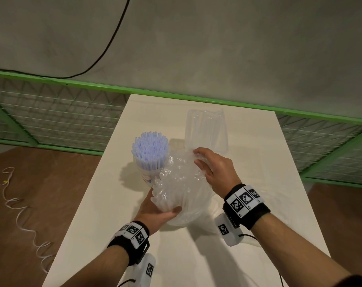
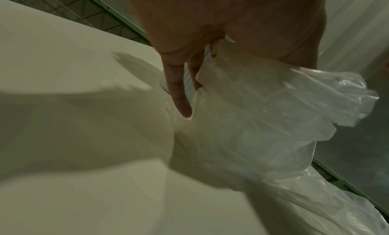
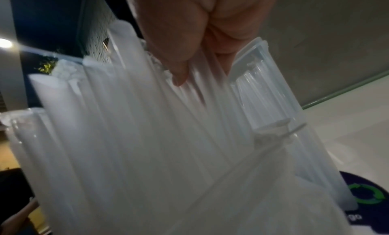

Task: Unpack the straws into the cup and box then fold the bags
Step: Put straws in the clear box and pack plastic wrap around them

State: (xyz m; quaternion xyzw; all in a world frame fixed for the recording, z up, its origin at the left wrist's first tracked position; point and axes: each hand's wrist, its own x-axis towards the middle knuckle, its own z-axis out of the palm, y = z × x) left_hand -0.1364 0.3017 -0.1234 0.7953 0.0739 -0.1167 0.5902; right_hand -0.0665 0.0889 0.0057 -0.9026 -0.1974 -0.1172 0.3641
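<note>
A clear plastic bag [image 1: 182,183] of translucent straws [image 3: 126,138] is held over the white table [image 1: 258,183]. My left hand [image 1: 165,206] grips its lower end from below, thumb across the front; a finger [image 2: 181,95] shows along the bag [image 2: 273,122]. My right hand [image 1: 200,160] curls over the bag's upper end, and its fingertips [image 3: 179,72] press among the straws. Just left of the bag stands the cup [image 1: 149,172], packed with pale blue straws [image 1: 150,148]. The clear box [image 1: 206,131] stands upright behind my right hand and also shows as the box [image 3: 263,88] beside the straws.
The table's left edge [image 1: 82,193] drops to a brown floor with a loose white cord [image 1: 20,214]. A green-framed wire fence [image 1: 51,121] runs behind the table. A dark label with a green recycling mark [image 3: 366,193] lies low on the right.
</note>
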